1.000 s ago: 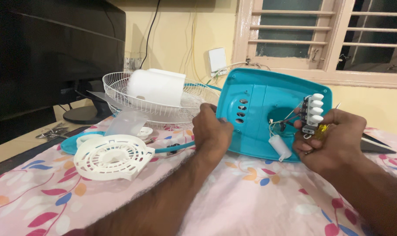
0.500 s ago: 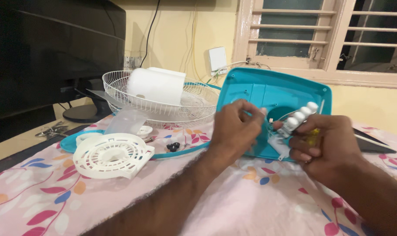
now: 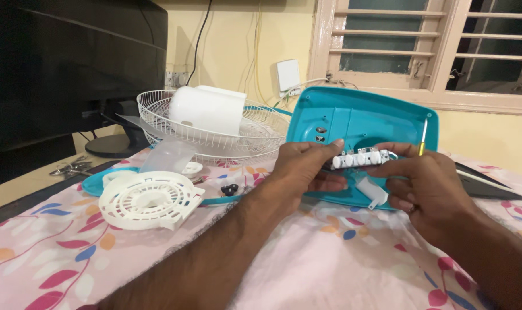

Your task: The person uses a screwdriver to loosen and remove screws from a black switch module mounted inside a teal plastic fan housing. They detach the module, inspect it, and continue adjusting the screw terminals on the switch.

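Left hand (image 3: pixel 307 169) pinching one end of white switch block (image 3: pixel 361 158), right hand (image 3: pixel 424 183) closed around the other end and gripping a yellow-handled screwdriver (image 3: pixel 423 135) upright. Switch block held level just in front of tilted teal base cover (image 3: pixel 358 123). Left of the cover: wire fan guard (image 3: pixel 261 138) carrying white motor housing (image 3: pixel 206 109); white round grille (image 3: pixel 149 200) lying on floral cloth (image 3: pixel 330 270).

White switch block (image 3: pixel 361 158) – level, before teal base (image 3: pixel 364 117)

Both hands, left (image 3: pixel 307 166) and right (image 3: pixel 424 183), raised together, fingers pinching
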